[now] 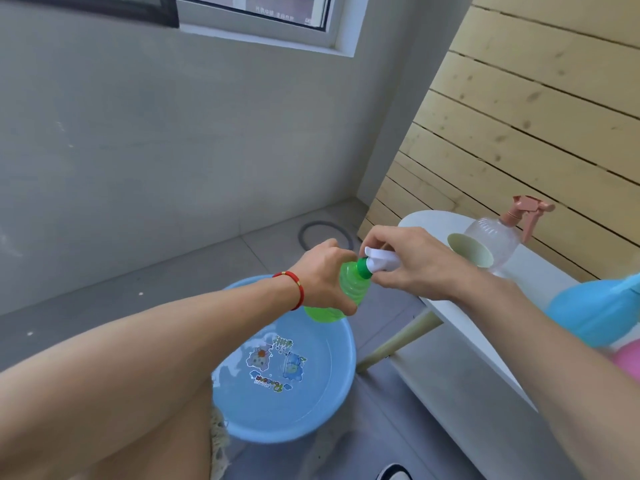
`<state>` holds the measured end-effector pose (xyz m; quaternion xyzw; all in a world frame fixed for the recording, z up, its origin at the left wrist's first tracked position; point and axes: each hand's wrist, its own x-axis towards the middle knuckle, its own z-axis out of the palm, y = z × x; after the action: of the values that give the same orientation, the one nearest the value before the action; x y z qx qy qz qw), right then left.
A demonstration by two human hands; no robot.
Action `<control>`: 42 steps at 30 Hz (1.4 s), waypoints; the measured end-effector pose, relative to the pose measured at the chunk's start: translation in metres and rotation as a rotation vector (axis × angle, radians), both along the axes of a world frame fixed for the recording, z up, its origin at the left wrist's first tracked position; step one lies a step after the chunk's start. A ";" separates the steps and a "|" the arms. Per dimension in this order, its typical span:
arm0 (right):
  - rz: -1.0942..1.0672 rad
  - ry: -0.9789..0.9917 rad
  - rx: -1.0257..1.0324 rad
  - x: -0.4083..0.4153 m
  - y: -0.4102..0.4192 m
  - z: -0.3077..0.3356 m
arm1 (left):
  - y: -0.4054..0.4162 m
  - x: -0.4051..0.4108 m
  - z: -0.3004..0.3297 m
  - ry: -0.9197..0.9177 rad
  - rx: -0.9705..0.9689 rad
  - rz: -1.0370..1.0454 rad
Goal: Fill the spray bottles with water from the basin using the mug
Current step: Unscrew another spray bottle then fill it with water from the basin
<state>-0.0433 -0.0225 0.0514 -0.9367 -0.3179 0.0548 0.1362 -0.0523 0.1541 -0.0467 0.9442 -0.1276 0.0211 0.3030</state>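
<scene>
My left hand point(323, 277) grips a green spray bottle point(348, 292) by its body, tilted, above the far rim of the blue basin point(341, 368). My right hand point(412, 263) grips the bottle's white spray head point(379, 260) at the green collar. The basin stands on the floor and holds water over a cartoon print. A pale cream mug point(471, 251) lies on its side on the white table point(540, 282), its mouth toward me. Behind the mug stands a clear spray bottle with a pink head point(498, 230).
A blue spray bottle point(599, 313) and something pink point(628, 362) sit at the table's near right. A wooden slat wall runs behind the table. A grey ring point(323, 233) lies on the tiled floor by the concrete wall. My knee fills the lower left.
</scene>
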 end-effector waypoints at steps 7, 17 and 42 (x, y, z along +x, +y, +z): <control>0.020 0.004 -0.098 0.012 0.008 0.012 | -0.002 -0.003 0.008 -0.018 -0.012 0.007; -0.136 -0.113 -0.256 0.018 0.020 0.001 | -0.003 -0.004 0.013 0.005 -0.016 0.064; -0.348 0.098 -0.246 0.013 0.041 0.006 | 0.004 -0.002 0.017 -0.009 0.028 0.117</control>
<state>-0.0299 0.0184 0.0574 -0.9832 -0.1355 0.1145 0.0435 -0.0541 0.1582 -0.0299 0.9540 -0.0741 0.0413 0.2875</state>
